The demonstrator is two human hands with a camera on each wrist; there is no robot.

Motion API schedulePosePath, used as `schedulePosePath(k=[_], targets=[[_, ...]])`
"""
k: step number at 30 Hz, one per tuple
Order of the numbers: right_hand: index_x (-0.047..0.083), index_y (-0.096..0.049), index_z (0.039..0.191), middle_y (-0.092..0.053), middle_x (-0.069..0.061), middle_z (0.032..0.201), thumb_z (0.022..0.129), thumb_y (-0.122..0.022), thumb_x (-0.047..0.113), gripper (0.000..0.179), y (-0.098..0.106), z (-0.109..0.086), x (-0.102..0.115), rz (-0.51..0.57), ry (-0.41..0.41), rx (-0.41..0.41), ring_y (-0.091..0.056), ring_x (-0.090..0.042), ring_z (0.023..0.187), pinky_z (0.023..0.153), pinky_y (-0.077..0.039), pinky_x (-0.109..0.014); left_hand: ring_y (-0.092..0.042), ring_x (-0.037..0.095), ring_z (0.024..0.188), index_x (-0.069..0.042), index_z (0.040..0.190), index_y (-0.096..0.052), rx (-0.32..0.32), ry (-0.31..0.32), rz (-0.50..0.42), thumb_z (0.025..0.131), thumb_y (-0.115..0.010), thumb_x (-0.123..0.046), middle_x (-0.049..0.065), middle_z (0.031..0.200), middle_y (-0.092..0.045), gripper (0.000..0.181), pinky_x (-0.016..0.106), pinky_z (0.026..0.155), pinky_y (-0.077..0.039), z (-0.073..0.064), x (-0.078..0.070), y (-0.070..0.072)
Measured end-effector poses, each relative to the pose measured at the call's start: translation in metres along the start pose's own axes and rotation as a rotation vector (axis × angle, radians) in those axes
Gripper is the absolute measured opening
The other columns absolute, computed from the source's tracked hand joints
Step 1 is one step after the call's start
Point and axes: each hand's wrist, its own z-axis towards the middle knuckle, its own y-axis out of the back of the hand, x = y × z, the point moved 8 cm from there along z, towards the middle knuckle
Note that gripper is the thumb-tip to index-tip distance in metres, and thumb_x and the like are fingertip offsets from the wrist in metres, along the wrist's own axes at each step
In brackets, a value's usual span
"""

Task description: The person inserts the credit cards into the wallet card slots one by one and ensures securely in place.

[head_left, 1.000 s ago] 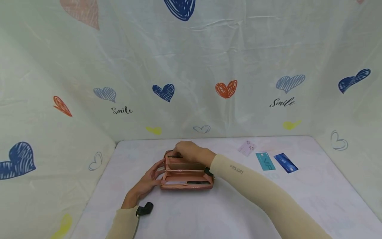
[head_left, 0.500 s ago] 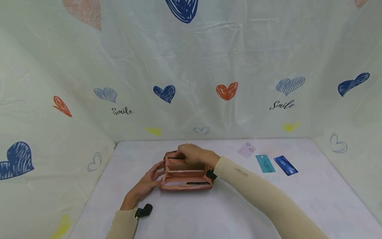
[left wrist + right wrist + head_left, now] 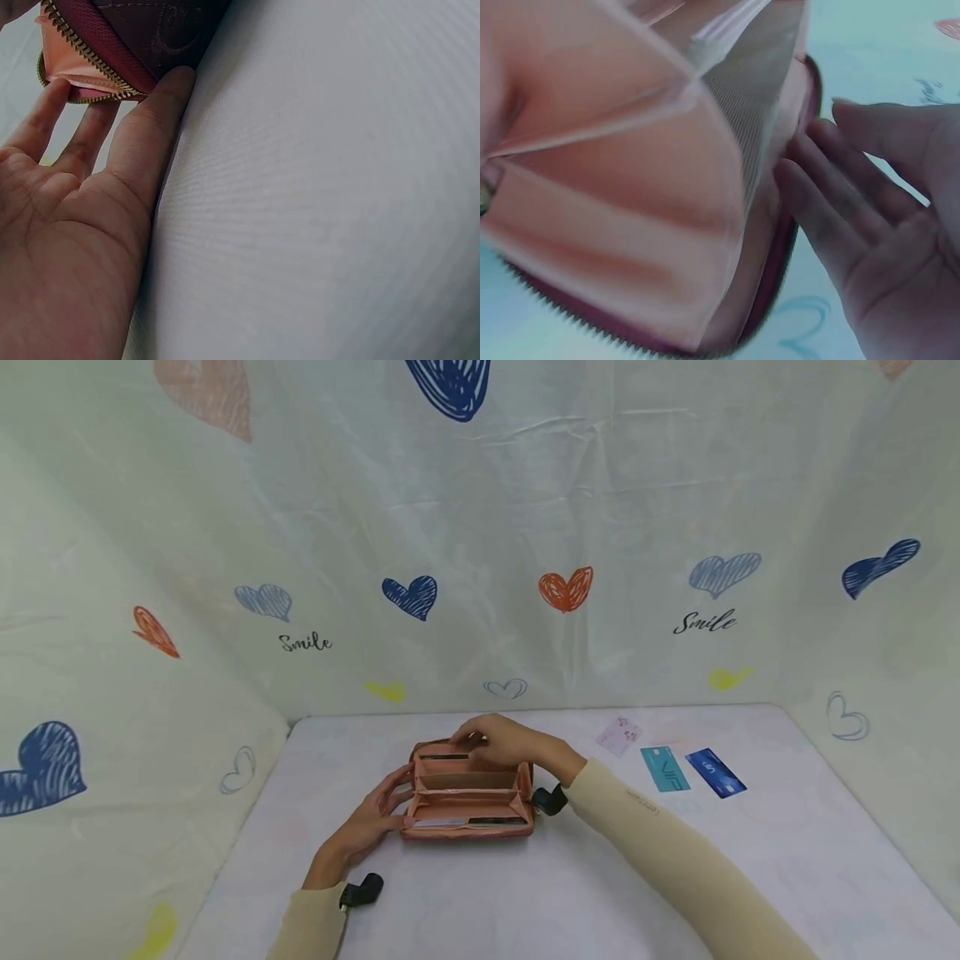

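A pink zip wallet (image 3: 468, 837) lies unzipped and spread on the table, its inner compartments facing up. My left hand (image 3: 365, 828) holds its left side, thumb at the near flap and fingers at the far flap. In the left wrist view, the thumb (image 3: 154, 124) presses the dark outer cover beside the brass zip. Over the far right part of the wallet is my right hand (image 3: 506, 741). The right wrist view shows its fingers loosely extended, fingertips at the wallet's far rim. A dark strip (image 3: 444, 757) shows in the far flap.
Right of the wallet lie a pale pink patterned card (image 3: 619, 736), a teal VIP card (image 3: 665, 769) and a blue card (image 3: 716, 773). A white card (image 3: 438, 822) and a black one (image 3: 497, 821) sit in the near flap. A heart-printed sheet (image 3: 480, 527) surrounds the table.
My right hand has moved rightward along the far flap, uncovering more of the dark strip and the inner compartments. The left hand and the wallet stay practically where they were.
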Motion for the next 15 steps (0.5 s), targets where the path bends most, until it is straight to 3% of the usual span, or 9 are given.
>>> schedulePosePath(k=[7,15], targets=[[-0.006,-0.069,0.128,-0.072,-0.020,0.125,0.099,-0.064,-0.006,0.030,0.022,-0.041,-0.013,0.026,0.041,-0.217,-0.070,-0.031,0.115,0.097,-0.058,-0.040,-0.035,0.043,0.152,-0.009,0.168,-0.023,-0.014,0.001,0.013,0.090,-0.079,-0.004,0.022,0.167,-0.027,0.097,0.043,0.116,-0.039,0.000,0.000,0.002],[-0.004,-0.070,0.125,-0.071,-0.021,0.123,0.097,-0.069,-0.007,0.028,0.036,-0.090,-0.036,0.059,-0.027,-0.366,-0.072,-0.034,0.111,0.095,-0.058,-0.044,-0.034,0.044,0.153,-0.008,0.168,-0.021,-0.014,0.003,0.006,0.090,-0.079,-0.003,0.023,0.167,-0.026,0.097,0.039,0.114,-0.041,0.001,0.001,-0.001]])
